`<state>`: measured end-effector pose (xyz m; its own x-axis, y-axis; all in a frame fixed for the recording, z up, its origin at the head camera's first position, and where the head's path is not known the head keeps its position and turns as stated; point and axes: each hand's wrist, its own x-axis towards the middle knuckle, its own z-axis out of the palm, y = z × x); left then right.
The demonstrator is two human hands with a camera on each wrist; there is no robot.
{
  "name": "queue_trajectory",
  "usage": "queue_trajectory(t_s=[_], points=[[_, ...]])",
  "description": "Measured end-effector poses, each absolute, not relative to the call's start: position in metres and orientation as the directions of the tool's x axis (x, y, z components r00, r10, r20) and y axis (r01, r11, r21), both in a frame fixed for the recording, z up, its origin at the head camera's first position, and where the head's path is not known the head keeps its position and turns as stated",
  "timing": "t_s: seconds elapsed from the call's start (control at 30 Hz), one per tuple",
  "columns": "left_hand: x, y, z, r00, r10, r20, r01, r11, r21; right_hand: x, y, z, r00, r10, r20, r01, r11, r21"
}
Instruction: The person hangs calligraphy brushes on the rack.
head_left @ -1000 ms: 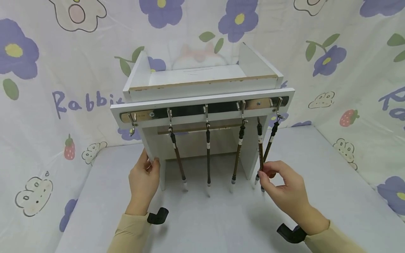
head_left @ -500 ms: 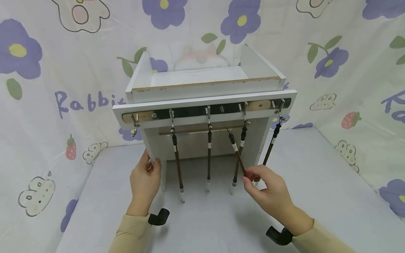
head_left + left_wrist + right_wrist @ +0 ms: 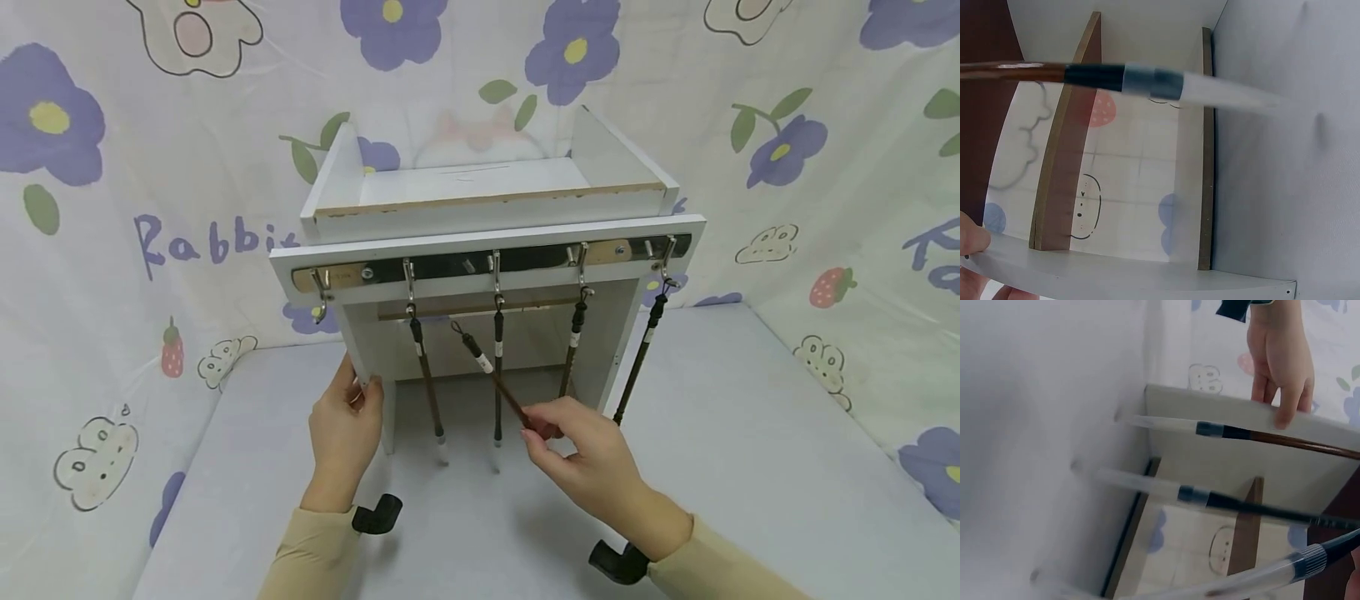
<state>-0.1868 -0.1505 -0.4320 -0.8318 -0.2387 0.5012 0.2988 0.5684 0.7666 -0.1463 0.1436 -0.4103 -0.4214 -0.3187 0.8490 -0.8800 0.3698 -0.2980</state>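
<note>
My right hand [image 3: 588, 446] pinches a calligraphy brush [image 3: 510, 398] by its brown handle. The brush tilts, its black hanging loop up and to the left, in front of the rack; in the right wrist view a clear cap [image 3: 1260, 575] covers its tip. Similar capped brushes hang by loops from the rack's hooks: a brown one [image 3: 428, 375] on the left, a dark one [image 3: 498, 375] in the middle, others to the right. The leftmost hook [image 3: 321, 300] bears nothing. My left hand [image 3: 345, 433] grips the edge of the white rack's left side panel [image 3: 362, 350].
The white wooden rack [image 3: 487, 233] has an open tray on top and a metal hook strip [image 3: 517, 258] across its front. It stands on a pale table [image 3: 750, 467]. A flower-printed cloth [image 3: 225, 150] hangs behind and at both sides.
My right hand has carried the brush leftward from near the right end of the rack to in front of the middle, tilting its loop end further left. The left hand stays on the panel.
</note>
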Motion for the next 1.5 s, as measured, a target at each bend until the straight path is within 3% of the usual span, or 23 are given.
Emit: queue_trajectory(t_s=[0.23,0.63,1.1,1.5], points=[[-0.187,-0.15,-0.432,-0.835,-0.243,0.493,0.294,0.56,0.774,-0.148,0.123,-0.403,-0.406,-0.359,0.84,-0.893,0.352,-0.281],[-0.186,-0.15,-0.432,-0.829,-0.255,0.498,0.287,0.572,0.769,-0.15,0.094,-0.393,-0.459,-0.391,0.798,-0.868,0.387,-0.31],[-0.187,-0.15,-0.431,-0.82,-0.247,0.516,0.281,0.611,0.74,-0.155,0.068,-0.383,-0.445,-0.42,0.791,-0.872,0.404,-0.276],[-0.187,-0.15,-0.432,-0.821,-0.253,0.513,0.29,0.589,0.755,-0.157,0.061,-0.38,-0.479,-0.42,0.77,-0.851,0.437,-0.291]])
